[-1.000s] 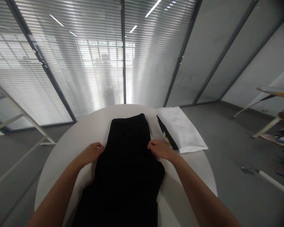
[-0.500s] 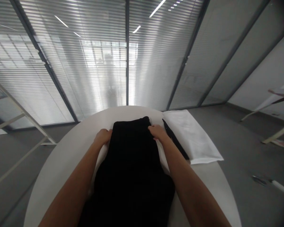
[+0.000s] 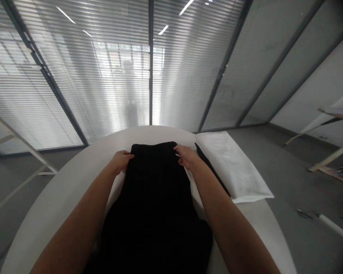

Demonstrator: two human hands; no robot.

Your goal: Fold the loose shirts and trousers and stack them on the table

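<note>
A black garment [image 3: 157,198] lies spread over a round white table [image 3: 60,213], its narrow end away from me and its wider part running toward my body. At the far left corner, my left hand [image 3: 120,160] is closed, with thumb and fingers pinching the garment's edge. My right hand [image 3: 187,156] is at the far right corner, fingers apart, the fingertips touching or just over the cloth. The kind of garment does not show plainly, since its dark surface hides seams and folds.
Right of the garment lies a white folded cloth or bag [image 3: 234,167], with a thin black piece [image 3: 211,165] along its left edge. A pale metal frame [image 3: 25,144] stands at left. Scissors [image 3: 305,215] and a white roll [image 3: 335,228] are lower right. Blinds-covered glass rises behind the table.
My right hand has loosened from a pinch, its fingers now apart at the corner. My left hand keeps its hold on the edge. The view has shifted slightly.
</note>
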